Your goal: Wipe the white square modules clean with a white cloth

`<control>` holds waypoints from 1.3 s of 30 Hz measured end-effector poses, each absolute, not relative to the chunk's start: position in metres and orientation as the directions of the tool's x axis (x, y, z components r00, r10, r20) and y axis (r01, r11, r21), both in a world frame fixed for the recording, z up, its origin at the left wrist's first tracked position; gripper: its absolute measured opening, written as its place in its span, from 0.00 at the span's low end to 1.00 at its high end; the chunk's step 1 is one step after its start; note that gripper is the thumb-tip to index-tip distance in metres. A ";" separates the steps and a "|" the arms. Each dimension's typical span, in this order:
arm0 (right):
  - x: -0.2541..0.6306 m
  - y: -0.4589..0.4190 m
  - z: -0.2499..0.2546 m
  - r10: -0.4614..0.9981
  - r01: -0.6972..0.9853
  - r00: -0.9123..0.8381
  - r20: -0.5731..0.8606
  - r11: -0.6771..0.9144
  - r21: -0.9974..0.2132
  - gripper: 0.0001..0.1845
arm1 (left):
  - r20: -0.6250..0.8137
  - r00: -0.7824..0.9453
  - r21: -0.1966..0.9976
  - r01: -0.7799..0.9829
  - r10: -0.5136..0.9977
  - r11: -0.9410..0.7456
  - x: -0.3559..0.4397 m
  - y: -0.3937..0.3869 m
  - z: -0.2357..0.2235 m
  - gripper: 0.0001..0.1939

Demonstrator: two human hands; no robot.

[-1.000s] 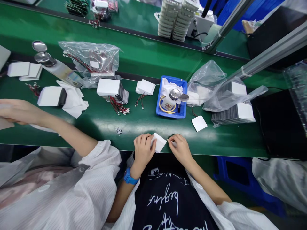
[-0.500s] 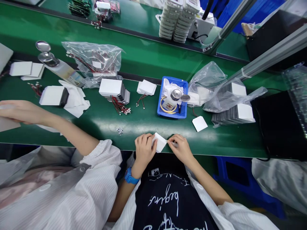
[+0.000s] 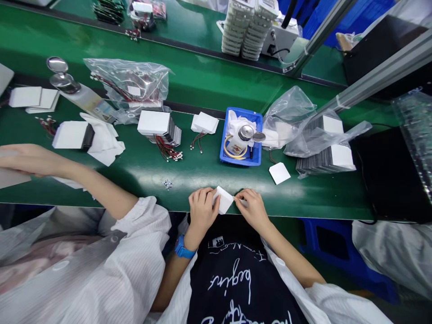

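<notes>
Along the near edge of the green bench (image 3: pixel 313 198), right of its middle-left stretch, I have both hands at work on one flat white piece (image 3: pixel 225 201). It sits tilted at that edge, one corner towards the right. With the left hand (image 3: pixel 203 207) I hold it by its left side, fingers bent over it and thumb against its face; a blue watch (image 3: pixel 184 248) circles that wrist. With the right hand (image 3: pixel 251 207) I keep a narrow pinch at the piece's right corner. Something pale shows under those fingers, but from here I cannot tell what they grip.

Farther from the near edge, beyond the hands, I see a blue tray (image 3: pixel 240 162) carrying a bottle (image 3: pixel 235 146). Just right of it lies a white card (image 3: pixel 279 173) with a dark lead. Towards the bench's right end, a bagged stack (image 3: pixel 341 156) stands. Left of the tray are a leaded stack (image 3: pixel 154 122) and, closer to the near edge, tiny pale bits (image 3: pixel 167 184). At the left end, a co-worker's hand (image 3: pixel 32 159) holds a pale sheet (image 3: pixel 11 177).
</notes>
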State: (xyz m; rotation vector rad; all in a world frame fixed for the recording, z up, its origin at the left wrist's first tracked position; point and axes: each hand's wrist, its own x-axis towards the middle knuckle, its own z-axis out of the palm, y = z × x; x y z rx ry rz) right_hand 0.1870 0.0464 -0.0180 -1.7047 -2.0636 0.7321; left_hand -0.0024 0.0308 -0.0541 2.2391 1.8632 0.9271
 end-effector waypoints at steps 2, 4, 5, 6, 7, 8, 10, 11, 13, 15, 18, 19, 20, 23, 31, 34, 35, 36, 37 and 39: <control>0.187 0.047 -0.019 0.984 0.792 -0.172 -0.037 0.116 -0.599 0.08 | 0.393 0.076 0.430 0.865 0.916 -0.257 -0.002 0.031 -0.054 0.09; 0.189 0.048 -0.019 0.986 0.785 -0.162 -0.031 0.110 -0.609 0.09 | 0.395 0.077 0.430 0.865 0.915 -0.258 -0.002 0.031 -0.054 0.08; 0.189 0.048 -0.019 0.985 0.780 -0.168 -0.031 0.114 -0.616 0.09 | 0.396 0.077 0.430 0.865 0.915 -0.259 -0.002 0.031 -0.054 0.08; 0.190 0.048 -0.019 0.984 0.775 -0.178 -0.031 0.121 -0.620 0.08 | 0.397 0.078 0.430 0.864 0.915 -0.260 -0.002 0.031 -0.054 0.08; 0.190 0.047 -0.019 0.981 0.772 -0.189 -0.031 0.129 -0.623 0.08 | 0.398 0.078 0.430 0.864 0.914 -0.260 -0.002 0.031 -0.054 0.08; 0.190 0.047 -0.019 0.980 0.771 -0.199 -0.031 0.137 -0.622 0.07 | 0.399 0.077 0.430 0.864 0.914 -0.261 -0.002 0.031 -0.054 0.08; 0.188 0.045 -0.019 0.977 0.774 -0.210 -0.031 0.146 -0.616 0.06 | 0.401 0.077 0.429 0.865 0.913 -0.262 -0.002 0.031 -0.054 0.08; 0.188 0.045 -0.019 0.978 0.777 -0.206 -0.031 0.144 -0.613 0.06 | 0.402 0.077 0.429 0.864 0.912 -0.262 -0.002 0.031 -0.054 0.08; 0.187 0.045 -0.020 0.983 0.783 -0.183 -0.028 0.128 -0.608 0.07 | 0.404 0.076 0.429 0.864 0.912 -0.262 -0.002 0.031 -0.055 0.08; 0.188 0.047 -0.020 0.986 0.783 -0.164 -0.025 0.115 -0.611 0.08 | 0.407 0.074 0.429 0.865 0.910 -0.262 -0.002 0.031 -0.054 0.08; 0.189 0.048 -0.019 0.981 0.772 -0.191 -0.024 0.135 -0.622 0.06 | 0.411 0.075 0.428 0.864 0.908 -0.265 -0.002 0.030 -0.054 0.07; 0.189 0.047 -0.019 0.978 0.767 -0.208 -0.023 0.149 -0.624 0.06 | 0.413 0.077 0.427 0.864 0.908 -0.267 -0.002 0.030 -0.054 0.07; 0.189 0.047 -0.019 0.975 0.765 -0.223 -0.021 0.161 -0.624 0.06 | 0.414 0.078 0.426 0.864 0.907 -0.269 -0.002 0.031 -0.054 0.07; 0.188 0.046 -0.020 0.975 0.768 -0.220 -0.005 0.170 -0.617 0.07 | 0.413 0.080 0.424 0.864 0.907 -0.270 -0.002 0.031 -0.055 0.08; 0.192 0.045 -0.027 0.973 0.763 -0.218 0.072 0.216 -0.609 0.10 | 0.416 0.080 0.425 0.864 0.906 -0.271 -0.002 0.030 -0.057 0.08; 0.194 0.040 -0.029 0.960 0.758 -0.254 0.120 0.275 -0.591 0.10 | 0.421 0.074 0.426 0.864 0.904 -0.269 -0.002 0.030 -0.057 0.08; 0.195 0.038 -0.030 0.955 0.757 -0.265 0.133 0.292 -0.585 0.10 | 0.422 0.074 0.427 0.863 0.904 -0.270 -0.002 0.030 -0.056 0.08; 0.196 0.036 -0.031 0.950 0.756 -0.277 0.143 0.307 -0.579 0.10 | 0.422 0.075 0.427 0.863 0.903 -0.271 -0.002 0.030 -0.056 0.08; 0.197 0.035 -0.031 0.946 0.754 -0.287 0.150 0.320 -0.573 0.09 | 0.422 0.077 0.427 0.862 0.903 -0.273 -0.002 0.030 -0.056 0.08; 0.199 0.034 -0.032 0.940 0.753 -0.304 0.156 0.337 -0.565 0.08 | 0.422 0.080 0.428 0.861 0.903 -0.275 -0.002 0.030 -0.055 0.08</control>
